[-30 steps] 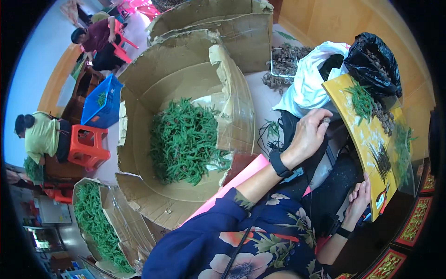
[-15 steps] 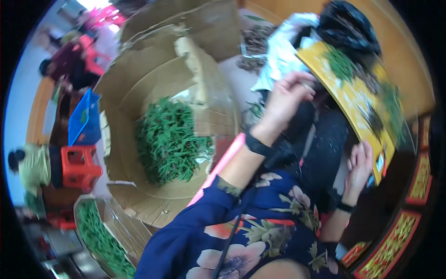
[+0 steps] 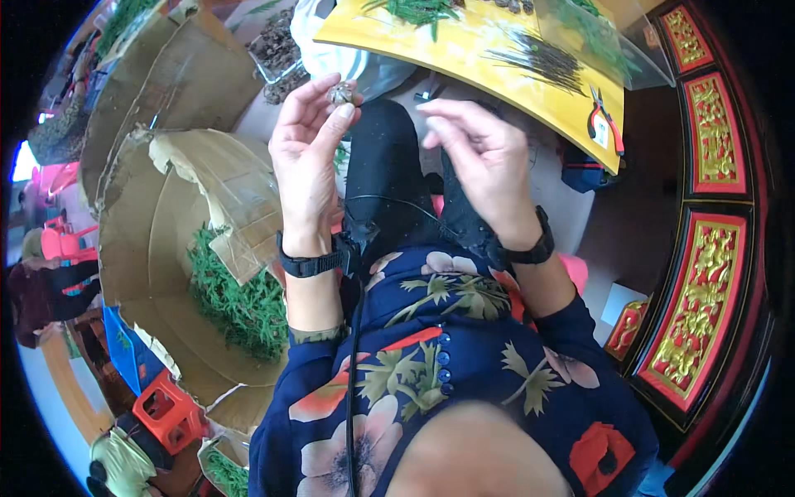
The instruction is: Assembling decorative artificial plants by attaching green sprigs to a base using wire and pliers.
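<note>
One dark-blue floral shirt point(image 3: 464, 319) fills the foreground here, with black trousers point(image 3: 381, 161) just beyond it and black wristbands point(image 3: 310, 265) on both arms. And now the hands! The left hand point(image 3: 331, 103) is up above the knee, thumb and fingertips clamped on a small brown cone-like piece point(image 3: 342, 94), held clear of the yellow surface ahead. The right hand point(image 3: 429, 120) is up beside it, thumb and forefinger curled near each other; whether the tips meet, or pinch anything, I cannot tell.

Just past the hands comes the yellow tabletop point(image 3: 356, 29), slanting away to the right. Red-and-black pliers point(image 3: 603, 124) lie at its right end, a bundle of thin dark stems point(image 3: 542, 60) sits further in, and green sprigs point(image 3: 414, 10) lie toward the far side.

Over on the left, a torn cardboard box point(image 3: 137, 240) stands with a heap of greenery point(image 3: 240, 306) inside. Beyond the left hand there's a white bag point(image 3: 331, 62), and next to it a pile of brown cones point(image 3: 277, 54). Gold-and-red carved panels point(image 3: 716, 132) line the right side. Farther off, lower left: a red stool point(image 3: 170, 414), a blue crate point(image 3: 124, 348) and a co-worker in a pale-green top point(image 3: 124, 464).
</note>
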